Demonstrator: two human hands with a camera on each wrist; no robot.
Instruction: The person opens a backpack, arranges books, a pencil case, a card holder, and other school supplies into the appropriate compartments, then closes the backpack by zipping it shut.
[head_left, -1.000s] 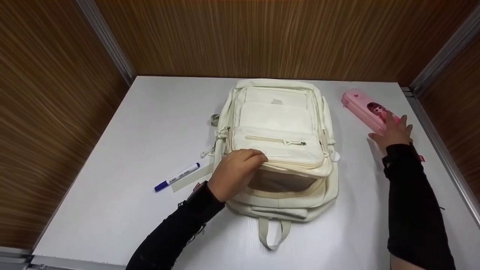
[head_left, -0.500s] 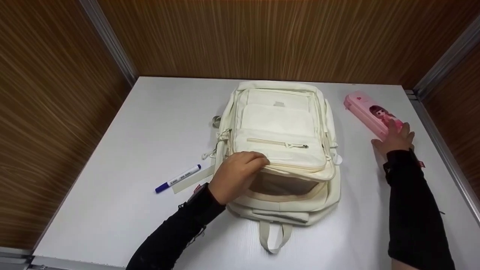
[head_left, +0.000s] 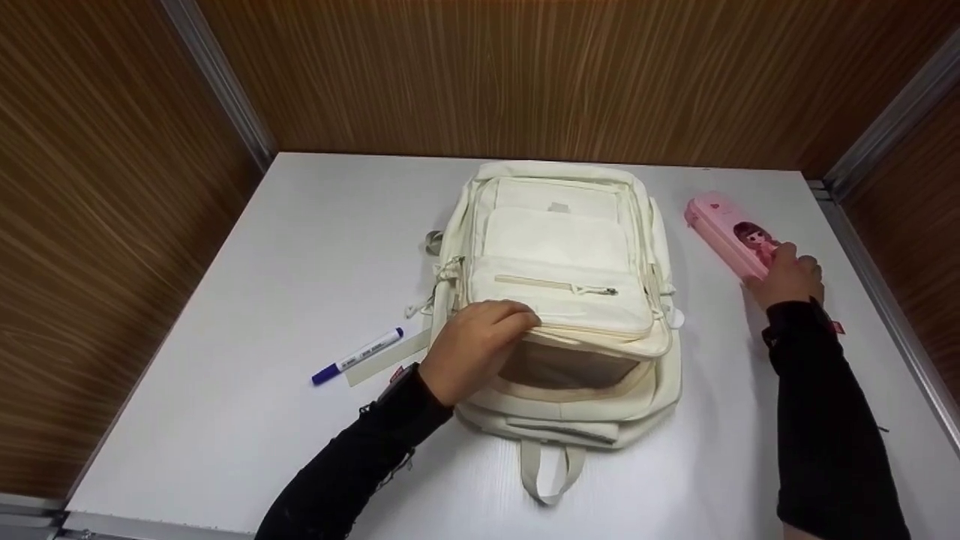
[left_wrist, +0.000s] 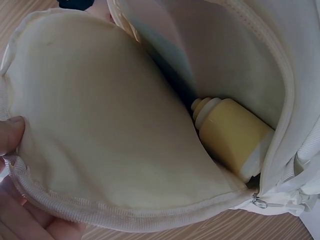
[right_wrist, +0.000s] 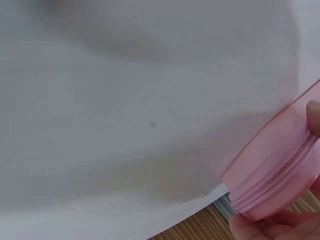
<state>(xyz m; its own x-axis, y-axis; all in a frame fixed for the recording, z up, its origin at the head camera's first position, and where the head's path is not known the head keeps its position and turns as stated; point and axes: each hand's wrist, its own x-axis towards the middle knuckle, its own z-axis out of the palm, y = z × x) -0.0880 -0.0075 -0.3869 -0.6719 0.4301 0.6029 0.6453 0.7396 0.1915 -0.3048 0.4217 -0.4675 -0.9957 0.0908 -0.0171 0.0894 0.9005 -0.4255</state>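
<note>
A cream backpack [head_left: 555,232] lies on the white table, its main compartment unzipped at the near end. My left hand [head_left: 480,345] grips the edge of the front flap and holds it raised. In the left wrist view, thumb and fingers pinch the flap's zipped rim, and a yellow bottle [left_wrist: 232,135] with a white band lies inside the compartment. At the right, my right hand [head_left: 787,279] grips the near end of a pink pencil case [head_left: 724,229] with a doll picture. The right wrist view shows thumb and fingers around the case's zipped side [right_wrist: 275,165].
Left of the backpack lies a white marker with blue ends [head_left: 358,356]. Beside it a pale flat strip [head_left: 386,360] runs partly under the bag. A carry loop [head_left: 551,476] extends toward the front. Wood-grain panels [head_left: 510,82] enclose the table [head_left: 247,315] at the back and sides.
My right hand's fingers have closed around the pencil case's near end, and the case has shifted slightly toward me. My left hand still holds the flap in the same place.
</note>
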